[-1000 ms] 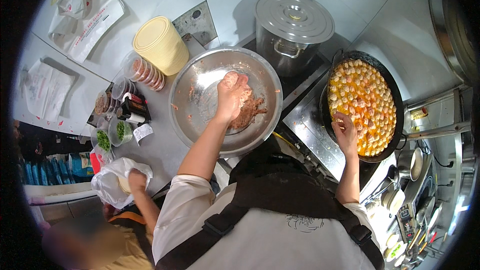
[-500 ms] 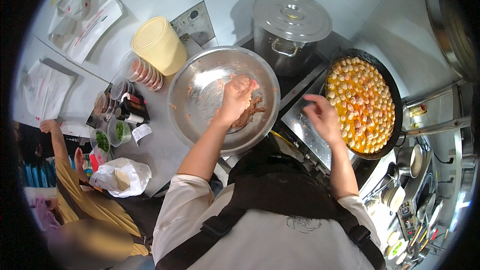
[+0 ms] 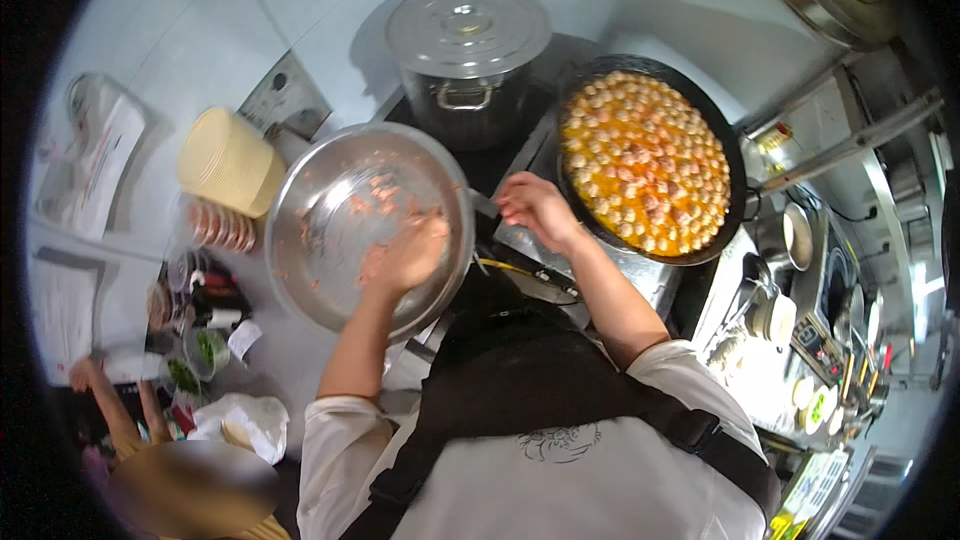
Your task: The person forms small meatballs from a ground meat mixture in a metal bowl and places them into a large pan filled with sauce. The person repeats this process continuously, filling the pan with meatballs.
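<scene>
A wide steel bowl [image 3: 290, 285] in front of me has pinkish minced meat [image 3: 373, 262] in its bottom and scraps on its wall. My left hand [image 3: 418, 248] is down inside it against the meat, blurred, its fingertips hidden. Just off the bowl's right rim is my right hand [image 3: 537, 208], its fingers curled together. A small grey metal piece [image 3: 484, 203] shows at those fingertips; its kind is unclear. To the right, a big black pan [image 3: 738, 155] holds many pale meatballs [image 3: 650, 165] in orange, oily liquid.
Behind stands a lidded steel stockpot [image 3: 468, 35]. Left of the bowl are stacked cream tubs [image 3: 230, 162], stacked round containers [image 3: 220, 227], chopped greens [image 3: 207, 348] and a white bag [image 3: 240, 425]. Another person [image 3: 130, 430] is at lower left. Pots and utensils crowd the right.
My left hand has lowered from a raised fist above the bowl to the meat. My right hand has moved from beside the pan to the bowl's rim. The view has shifted.
</scene>
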`<action>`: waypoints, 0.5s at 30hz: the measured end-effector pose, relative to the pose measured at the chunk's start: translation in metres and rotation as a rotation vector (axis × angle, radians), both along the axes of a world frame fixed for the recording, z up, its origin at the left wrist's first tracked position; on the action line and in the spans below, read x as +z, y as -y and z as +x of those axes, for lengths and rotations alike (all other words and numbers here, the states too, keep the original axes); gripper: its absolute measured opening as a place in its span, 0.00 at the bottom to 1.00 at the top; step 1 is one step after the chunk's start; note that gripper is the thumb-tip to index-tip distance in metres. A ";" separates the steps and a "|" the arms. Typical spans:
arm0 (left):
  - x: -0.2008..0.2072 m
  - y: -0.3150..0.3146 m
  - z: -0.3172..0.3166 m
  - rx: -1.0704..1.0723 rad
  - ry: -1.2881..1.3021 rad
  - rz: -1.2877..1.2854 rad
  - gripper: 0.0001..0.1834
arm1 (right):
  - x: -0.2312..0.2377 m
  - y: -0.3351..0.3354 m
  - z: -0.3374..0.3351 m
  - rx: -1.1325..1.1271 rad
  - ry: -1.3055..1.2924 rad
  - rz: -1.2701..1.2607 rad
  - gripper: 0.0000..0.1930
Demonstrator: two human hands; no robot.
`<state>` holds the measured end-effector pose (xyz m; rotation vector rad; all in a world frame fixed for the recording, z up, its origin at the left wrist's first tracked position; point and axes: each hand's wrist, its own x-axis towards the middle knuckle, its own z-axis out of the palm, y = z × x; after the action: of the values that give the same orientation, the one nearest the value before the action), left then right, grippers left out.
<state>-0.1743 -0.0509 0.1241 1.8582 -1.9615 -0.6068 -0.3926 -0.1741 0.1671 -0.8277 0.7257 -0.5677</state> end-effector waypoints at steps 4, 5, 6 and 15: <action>-0.042 -0.021 0.027 0.093 0.293 -0.022 0.25 | -0.021 0.035 -0.124 -0.360 0.008 -0.049 0.10; -0.050 -0.026 0.030 0.105 0.265 0.070 0.26 | -0.021 0.041 -0.158 -0.385 -0.153 -0.160 0.10; -0.056 -0.031 0.031 0.127 0.233 0.193 0.28 | -0.023 0.045 -0.188 -0.479 -0.332 -0.220 0.13; -0.071 -0.019 0.042 0.106 0.482 -0.069 0.13 | -0.010 0.087 -0.274 -0.733 -0.852 -0.492 0.32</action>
<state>-0.1322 -0.0322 0.0526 2.1984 -2.1092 -0.0541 -0.6662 -0.2615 0.1574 -1.2820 1.7515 -1.0916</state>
